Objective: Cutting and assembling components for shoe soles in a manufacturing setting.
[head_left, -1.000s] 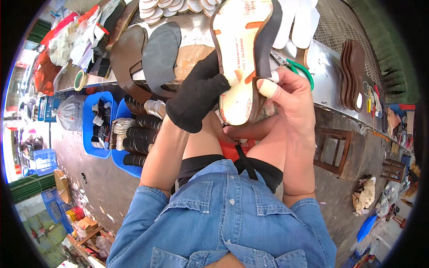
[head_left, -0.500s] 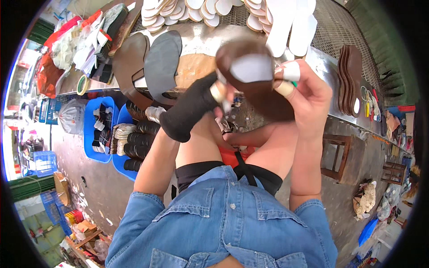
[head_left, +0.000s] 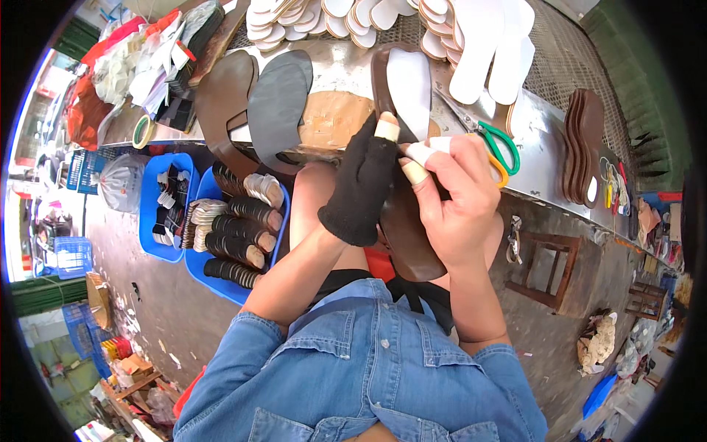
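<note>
Footbed (head_left: 409, 244) of brown leather, flipped from its cream face a second ago, now stretches from over the workbench (head_left: 543, 163) toward me, leaving its white insole (head_left: 410, 92) accessible, gripped by my gloved left hand (head_left: 361, 184) while my right hand (head_left: 458, 193) pinches its edge.

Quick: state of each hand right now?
Left hand: closed, holding the brown sole.
Right hand: in a near pinch at the sole; whether it grips cannot be told.

I could move my right hand (head_left: 458, 197) between the scissors (head_left: 483, 131) and brown stack (head_left: 582, 151), but white soles (head_left: 479, 59) block beyond.
</note>
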The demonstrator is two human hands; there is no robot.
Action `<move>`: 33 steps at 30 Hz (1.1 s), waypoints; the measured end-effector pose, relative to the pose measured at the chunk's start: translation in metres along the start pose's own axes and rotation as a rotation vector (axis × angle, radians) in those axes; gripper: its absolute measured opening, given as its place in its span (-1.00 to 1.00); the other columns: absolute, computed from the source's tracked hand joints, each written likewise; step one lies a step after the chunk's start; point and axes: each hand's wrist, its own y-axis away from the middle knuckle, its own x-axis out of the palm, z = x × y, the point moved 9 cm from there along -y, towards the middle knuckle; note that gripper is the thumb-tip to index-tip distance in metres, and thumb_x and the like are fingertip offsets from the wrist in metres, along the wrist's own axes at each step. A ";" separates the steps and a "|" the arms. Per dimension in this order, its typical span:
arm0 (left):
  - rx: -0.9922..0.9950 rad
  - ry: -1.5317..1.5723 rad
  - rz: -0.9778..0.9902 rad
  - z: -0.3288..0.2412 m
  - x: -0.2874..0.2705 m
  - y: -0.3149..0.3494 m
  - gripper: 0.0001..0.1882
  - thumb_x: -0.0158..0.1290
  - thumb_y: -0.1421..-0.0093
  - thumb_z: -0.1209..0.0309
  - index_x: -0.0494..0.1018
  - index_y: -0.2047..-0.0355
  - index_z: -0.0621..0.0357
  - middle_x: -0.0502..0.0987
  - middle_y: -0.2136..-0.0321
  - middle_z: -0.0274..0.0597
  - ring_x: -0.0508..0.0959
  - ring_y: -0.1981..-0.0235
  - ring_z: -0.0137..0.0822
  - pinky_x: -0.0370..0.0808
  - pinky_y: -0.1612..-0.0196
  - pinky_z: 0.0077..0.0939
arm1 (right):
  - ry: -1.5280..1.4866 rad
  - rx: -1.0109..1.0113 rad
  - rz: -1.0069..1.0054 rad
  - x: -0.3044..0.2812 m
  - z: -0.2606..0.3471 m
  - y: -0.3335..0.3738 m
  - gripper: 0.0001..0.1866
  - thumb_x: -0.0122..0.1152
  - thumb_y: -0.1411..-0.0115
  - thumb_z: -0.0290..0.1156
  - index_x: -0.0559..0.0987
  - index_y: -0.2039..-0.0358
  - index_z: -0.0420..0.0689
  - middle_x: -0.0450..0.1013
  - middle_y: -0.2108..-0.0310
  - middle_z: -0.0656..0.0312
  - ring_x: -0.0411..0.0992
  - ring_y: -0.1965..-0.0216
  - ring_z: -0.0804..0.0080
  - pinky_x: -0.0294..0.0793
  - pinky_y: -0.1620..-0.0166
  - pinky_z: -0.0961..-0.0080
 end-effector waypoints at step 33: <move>0.006 -0.275 0.184 -0.005 0.005 0.003 -0.67 -0.05 -0.18 0.35 0.33 0.12 0.35 0.51 0.40 -0.09 0.45 0.36 -0.36 0.39 0.25 -0.46 | -0.049 0.176 0.030 -0.016 -0.016 0.001 -0.89 0.18 -0.07 -0.50 0.51 0.47 -0.30 0.36 0.63 0.21 0.28 0.61 0.40 0.25 0.50 0.49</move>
